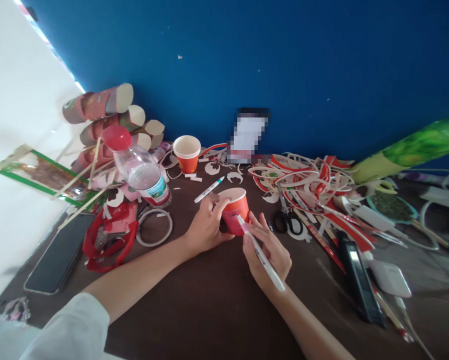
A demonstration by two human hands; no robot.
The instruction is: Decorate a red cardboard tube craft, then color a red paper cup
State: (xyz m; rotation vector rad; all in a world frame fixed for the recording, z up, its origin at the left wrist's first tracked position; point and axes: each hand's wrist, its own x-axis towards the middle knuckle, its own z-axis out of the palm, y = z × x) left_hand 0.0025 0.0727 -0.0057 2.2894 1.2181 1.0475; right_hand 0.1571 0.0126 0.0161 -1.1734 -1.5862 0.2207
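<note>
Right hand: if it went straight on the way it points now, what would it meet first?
The orange paper cup; the tip of the marker in the right hand already seems to touch it, though depth is unclear.

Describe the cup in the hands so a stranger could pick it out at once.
Below the blue wall is a dark table. Near its middle, the left hand holds a red-orange paper cup, and the right hand puts a white marker to its side. Unlike the stacked cups standing farther back, it is in hand and has pinkish colouring low on its side.
</note>
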